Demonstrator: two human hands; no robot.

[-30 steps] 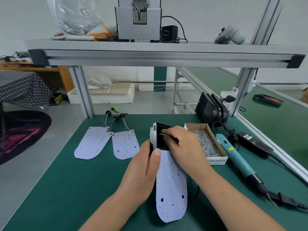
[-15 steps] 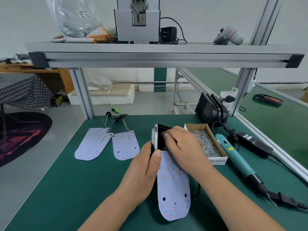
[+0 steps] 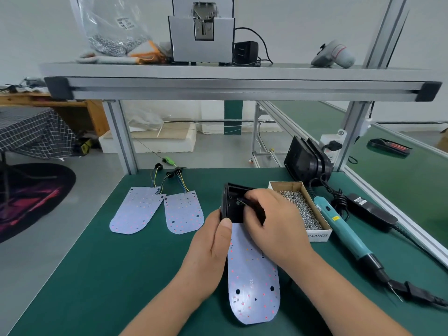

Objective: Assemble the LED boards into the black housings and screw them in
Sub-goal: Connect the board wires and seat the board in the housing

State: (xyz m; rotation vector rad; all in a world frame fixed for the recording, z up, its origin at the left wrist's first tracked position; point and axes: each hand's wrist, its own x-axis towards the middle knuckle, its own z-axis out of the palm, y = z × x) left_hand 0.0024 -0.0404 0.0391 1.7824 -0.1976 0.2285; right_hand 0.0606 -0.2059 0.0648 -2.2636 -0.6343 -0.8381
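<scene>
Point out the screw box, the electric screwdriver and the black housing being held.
screw box (image 3: 318, 235), head view, white front wall
electric screwdriver (image 3: 345, 232), head view, teal handle
black housing (image 3: 231, 209), head view, dark inner face

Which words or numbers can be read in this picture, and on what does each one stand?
"BALANCER": front wall of the screw box.
"12V": the nearest LED board, faint.
Labels on the plastic bag, power adapter and screwdriver: too small or blurred to read.
</scene>
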